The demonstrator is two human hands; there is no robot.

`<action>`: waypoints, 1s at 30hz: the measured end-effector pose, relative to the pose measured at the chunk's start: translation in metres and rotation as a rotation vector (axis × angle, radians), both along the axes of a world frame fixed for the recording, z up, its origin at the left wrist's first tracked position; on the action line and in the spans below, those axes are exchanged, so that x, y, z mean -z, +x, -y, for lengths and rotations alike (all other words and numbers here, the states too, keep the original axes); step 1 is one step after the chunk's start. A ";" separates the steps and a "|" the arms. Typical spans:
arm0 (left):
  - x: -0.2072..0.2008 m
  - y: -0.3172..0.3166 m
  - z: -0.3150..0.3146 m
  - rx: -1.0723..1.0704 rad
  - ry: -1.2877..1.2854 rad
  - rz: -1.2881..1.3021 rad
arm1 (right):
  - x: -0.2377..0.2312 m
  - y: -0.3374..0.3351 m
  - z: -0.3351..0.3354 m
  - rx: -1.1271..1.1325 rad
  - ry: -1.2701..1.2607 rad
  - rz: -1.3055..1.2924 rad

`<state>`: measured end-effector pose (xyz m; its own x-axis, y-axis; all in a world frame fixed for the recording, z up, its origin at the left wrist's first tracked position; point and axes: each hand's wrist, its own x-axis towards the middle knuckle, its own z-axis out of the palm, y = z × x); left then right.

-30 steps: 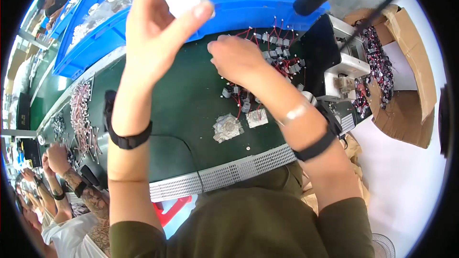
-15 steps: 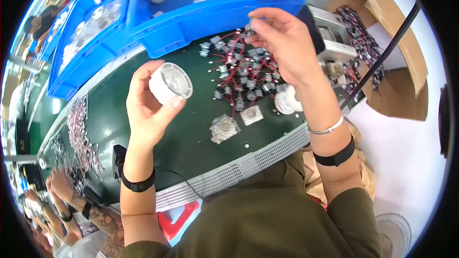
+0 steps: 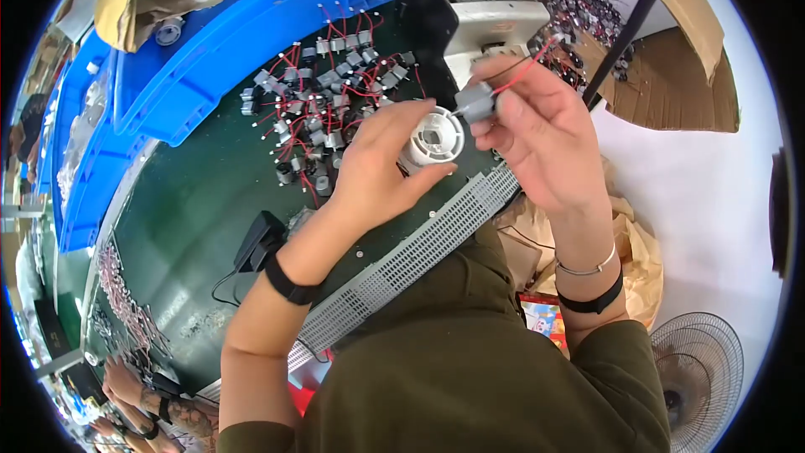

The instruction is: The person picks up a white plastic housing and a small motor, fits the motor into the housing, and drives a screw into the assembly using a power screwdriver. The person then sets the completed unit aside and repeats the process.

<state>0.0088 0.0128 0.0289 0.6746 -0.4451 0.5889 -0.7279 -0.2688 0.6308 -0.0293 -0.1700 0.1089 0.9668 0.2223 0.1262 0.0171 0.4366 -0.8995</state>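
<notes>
My left hand [image 3: 377, 172] is closed around a round white plastic housing [image 3: 437, 139], whose open, ribbed face points up and toward the right. Close beside it, my right hand [image 3: 545, 134] pinches a small grey motor [image 3: 476, 104] with a red and a dark wire trailing from it. The motor's shaft end points at the housing; whether the two touch, I cannot tell. Left of my hands, a pile of similar motors [image 3: 321, 127] with red leads lies on the green table [image 3: 201, 201].
Blue bins [image 3: 180, 75] with white parts line the far left. A pale machine [image 3: 499, 25] stands beyond my hands, near a cardboard box [image 3: 679, 84] and many wired motors. A black adapter [image 3: 261, 239] lies by my left forearm. Another person's hand [image 3: 123, 382] is at lower left; a fan [image 3: 696, 369] stands lower right.
The view has swung to the right. My hands have come together, the right one bringing the motor from above the pile to the housing in my left.
</notes>
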 end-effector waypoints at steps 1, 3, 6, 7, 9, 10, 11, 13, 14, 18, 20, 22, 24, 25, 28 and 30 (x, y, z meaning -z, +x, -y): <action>0.008 0.000 0.003 0.007 0.003 -0.006 | 0.005 0.000 0.006 0.007 0.003 -0.006; 0.015 0.004 0.006 -0.009 0.042 -0.013 | 0.015 0.002 0.015 -0.016 0.185 -0.097; 0.016 0.004 0.006 -0.014 0.068 -0.015 | 0.025 0.008 0.022 -0.015 -0.055 -0.068; 0.014 0.004 0.006 -0.012 0.090 -0.015 | 0.029 0.009 0.021 0.008 -0.314 0.035; 0.006 0.002 0.004 0.010 0.105 -0.076 | 0.037 0.014 0.018 0.034 -0.745 0.145; 0.004 0.000 0.006 -0.015 0.060 -0.102 | 0.035 0.015 0.017 0.037 -0.790 0.117; 0.002 -0.001 0.006 -0.040 0.015 -0.128 | 0.029 0.016 0.012 0.041 -0.835 0.089; 0.004 0.001 0.003 -0.057 0.104 -0.138 | 0.024 0.020 0.013 0.008 -0.925 0.180; 0.007 0.004 0.003 -0.020 0.162 -0.145 | 0.023 0.022 0.014 -0.023 -1.017 0.277; -0.002 0.003 0.000 -0.029 0.311 -0.095 | 0.024 0.022 0.012 0.048 -1.082 0.370; 0.000 0.002 0.002 0.042 0.187 -0.144 | 0.020 0.019 0.011 0.045 -1.112 0.349; 0.002 0.001 0.002 0.124 0.090 -0.217 | 0.025 0.017 0.004 0.077 -1.100 0.326; 0.010 0.002 0.004 0.060 0.087 -0.165 | 0.027 0.016 0.001 0.116 -1.091 0.306; 0.011 0.002 0.006 -0.005 0.083 -0.113 | 0.027 0.017 0.000 0.131 -1.126 0.344; 0.016 0.000 0.013 -0.088 0.047 -0.027 | 0.033 0.019 -0.004 0.130 -1.196 0.396; 0.022 -0.001 0.015 -0.154 0.048 0.011 | 0.031 0.020 -0.007 0.116 -1.235 0.409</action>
<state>0.0075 -0.0020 0.0074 0.7305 -0.3646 0.5775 -0.6828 -0.4071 0.6066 -0.0093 -0.1633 0.0779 0.9284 0.3209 0.1874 0.3648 -0.6911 -0.6239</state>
